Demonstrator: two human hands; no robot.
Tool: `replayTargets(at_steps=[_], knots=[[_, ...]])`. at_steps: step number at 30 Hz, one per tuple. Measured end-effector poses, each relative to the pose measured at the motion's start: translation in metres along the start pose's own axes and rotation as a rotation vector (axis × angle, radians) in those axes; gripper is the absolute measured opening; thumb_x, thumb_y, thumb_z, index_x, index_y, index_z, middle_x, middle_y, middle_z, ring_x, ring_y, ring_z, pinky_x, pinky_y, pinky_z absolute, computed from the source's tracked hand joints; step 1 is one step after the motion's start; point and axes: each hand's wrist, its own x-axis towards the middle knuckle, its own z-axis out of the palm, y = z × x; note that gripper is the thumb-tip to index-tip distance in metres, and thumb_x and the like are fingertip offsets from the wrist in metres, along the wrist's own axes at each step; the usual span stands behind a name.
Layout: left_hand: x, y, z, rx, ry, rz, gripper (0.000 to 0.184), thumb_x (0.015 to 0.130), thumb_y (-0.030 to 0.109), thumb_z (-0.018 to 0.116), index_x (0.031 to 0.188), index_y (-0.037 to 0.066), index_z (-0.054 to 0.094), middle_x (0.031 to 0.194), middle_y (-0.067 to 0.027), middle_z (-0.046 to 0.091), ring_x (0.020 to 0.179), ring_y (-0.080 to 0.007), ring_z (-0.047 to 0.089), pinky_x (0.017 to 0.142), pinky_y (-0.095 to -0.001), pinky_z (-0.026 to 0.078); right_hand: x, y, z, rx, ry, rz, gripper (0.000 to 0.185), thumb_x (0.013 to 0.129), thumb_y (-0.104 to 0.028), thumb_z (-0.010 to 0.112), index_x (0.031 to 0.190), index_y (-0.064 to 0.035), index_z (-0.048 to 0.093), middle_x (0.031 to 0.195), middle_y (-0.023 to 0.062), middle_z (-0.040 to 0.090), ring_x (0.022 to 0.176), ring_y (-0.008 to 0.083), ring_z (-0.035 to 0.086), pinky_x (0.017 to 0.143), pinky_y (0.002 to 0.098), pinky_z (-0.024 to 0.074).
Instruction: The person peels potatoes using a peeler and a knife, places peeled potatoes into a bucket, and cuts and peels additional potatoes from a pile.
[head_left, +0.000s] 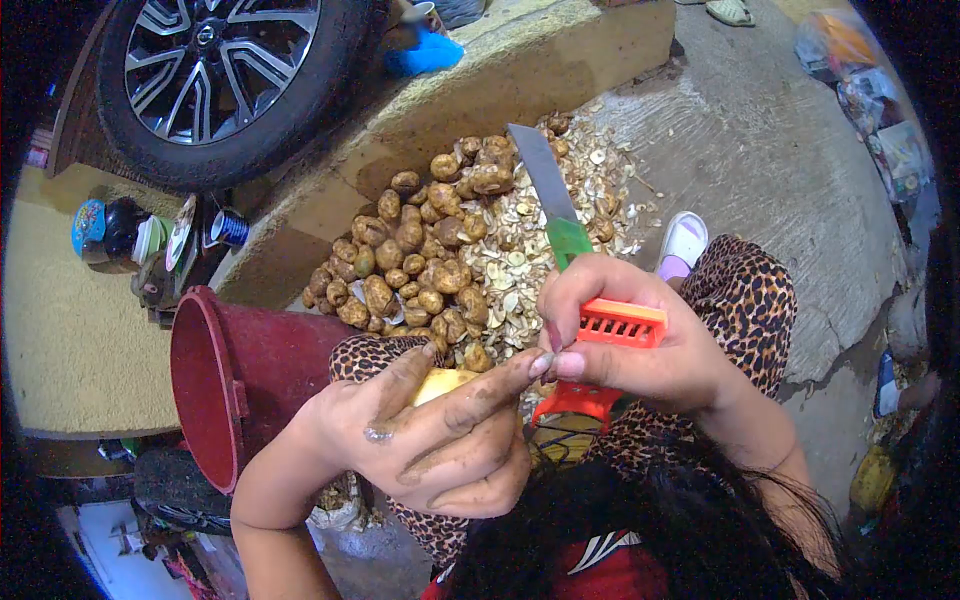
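Note:
My left hand (pixel 440 430), muddy on the fingers, is closed around a pale yellow peeled potato (pixel 443 384), mostly covered by the fingers. In my right hand (pixel 650 345) are a knife (pixel 543 172) with a green handle and an orange plastic peeler (pixel 622 322) with a slotted end. The knife's wide blade points away from me over the peelings (pixel 525 245). The thumb and fingertips of both hands meet in front of the potato. Past the hands lies a heap of brown unpeeled potatoes (pixel 420 235) on the ground.
A dark red bucket (pixel 240 385) lies tipped on its side at left. Behind the heap runs a concrete step (pixel 400 140), with a car wheel (pixel 215 80) above it. Bagged items (pixel 870 100) line the right edge. My foot in a white shoe (pixel 684 240) rests beside the peelings.

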Motion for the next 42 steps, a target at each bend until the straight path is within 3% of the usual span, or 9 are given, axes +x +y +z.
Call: replayTargets(at_steps=[5, 13, 16, 20, 23, 28, 30, 35, 42], knots=[[0.000, -0.001, -0.002, -0.007, -0.008, -0.005, 0.004, 0.084, 0.019, 0.047, 0.087, 0.020, 0.049, 0.083, 0.0024, 0.053, 0.105, -0.0186, 0.058, 0.057, -0.0286, 0.045, 0.000, -0.009, 0.001, 0.018, 0.007, 0.074, 0.015, 0.078, -0.007, 0.065, 0.083, -0.0075, 0.050, 0.083, 0.0025, 0.050, 0.080, 0.0112, 0.050, 0.071, 0.0254, 0.0406], [0.001, -0.004, 0.004, -0.146, 0.068, -0.025, 0.009, 0.078, 0.019, 0.053, 0.087, 0.017, 0.050, 0.081, 0.0005, 0.054, 0.104, -0.0229, 0.058, 0.056, -0.0280, 0.045, -0.001, -0.005, 0.001, -0.042, 0.043, -0.022, 0.016, 0.082, -0.016, 0.063, 0.089, -0.0072, 0.053, 0.085, -0.0011, 0.051, 0.080, 0.0061, 0.049, 0.069, 0.0216, 0.0413], [-0.004, 0.002, 0.013, -0.585, 0.229, -0.331, 0.021, 0.071, 0.023, 0.061, 0.087, 0.012, 0.050, 0.081, -0.0045, 0.056, 0.098, -0.0248, 0.060, 0.065, -0.0374, 0.050, 0.000, -0.008, -0.002, -0.061, 0.076, -0.022, 0.015, 0.083, -0.016, 0.061, 0.092, -0.0065, 0.054, 0.087, -0.0003, 0.052, 0.083, 0.0075, 0.050, 0.072, 0.0229, 0.0414], [0.000, 0.013, 0.042, -1.674, 0.852, -0.768, 0.039, 0.067, 0.034, 0.064, 0.090, 0.007, 0.047, 0.085, -0.0118, 0.054, 0.083, -0.0239, 0.059, 0.090, -0.0595, 0.040, 0.004, -0.002, -0.006, -0.146, 0.126, -0.098, 0.015, 0.085, -0.015, 0.058, 0.095, -0.0053, 0.056, 0.089, 0.0013, 0.053, 0.085, 0.0097, 0.051, 0.076, 0.0246, 0.0413], [-0.003, 0.012, 0.057, -2.137, 1.140, -0.838, 0.046, 0.069, 0.040, 0.062, 0.096, 0.008, 0.043, 0.087, -0.0123, 0.052, 0.090, -0.0303, 0.057, 0.084, -0.0550, 0.046, 0.004, -0.004, -0.006, -0.299, 0.175, -0.153, 0.013, 0.085, -0.013, 0.057, 0.095, -0.0051, 0.056, 0.089, 0.0023, 0.053, 0.086, 0.0100, 0.051, 0.077, 0.0251, 0.0412], [0.012, 0.025, 0.078, -2.822, 1.523, -0.564, 0.044, 0.075, 0.040, 0.058, 0.103, 0.009, 0.043, 0.097, -0.0104, 0.044, 0.093, -0.0294, 0.049, 0.063, -0.0394, 0.051, 0.001, -0.003, -0.005, -0.485, 0.172, -0.148, 0.016, 0.081, -0.013, 0.060, 0.096, -0.0068, 0.058, 0.090, 0.0037, 0.056, 0.084, 0.0164, 0.052, 0.079, 0.0292, 0.0404], [0.022, 0.031, 0.081, -2.896, 1.548, -0.467, 0.045, 0.075, 0.040, 0.058, 0.103, 0.009, 0.043, 0.097, -0.0110, 0.043, 0.093, -0.0294, 0.049, 0.063, -0.0397, 0.051, 0.001, -0.007, -0.001, -0.678, 0.176, -0.228, 0.021, 0.076, -0.014, 0.065, 0.097, -0.0101, 0.060, 0.093, 0.0033, 0.062, 0.084, 0.0229, 0.051, 0.080, 0.0322, 0.0402], [0.033, 0.035, 0.090, -2.981, 1.550, -0.374, 0.043, 0.076, 0.038, 0.058, 0.102, 0.007, 0.042, 0.094, -0.0114, 0.042, 0.084, -0.0273, 0.051, 0.062, -0.0386, 0.053, 0.000, -0.010, 0.007, -0.786, 0.211, -0.366, 0.022, 0.072, -0.013, 0.067, 0.093, -0.0104, 0.063, 0.089, 0.0034, 0.060, 0.082, 0.0220, 0.050, 0.075, 0.0322, 0.0401], [0.043, 0.037, 0.095, -2.869, 1.629, -0.572, 0.045, 0.072, 0.043, 0.059, 0.097, 0.008, 0.044, 0.087, -0.0084, 0.044, 0.075, -0.0202, 0.049, 0.059, -0.0324, 0.050, 0.002, -0.005, 0.010, -0.805, 0.179, -0.460, 0.018, 0.071, -0.008, 0.066, 0.089, -0.0079, 0.065, 0.079, 0.0041, 0.056, 0.073, 0.0188, 0.046, 0.067, 0.0308, 0.0391]])
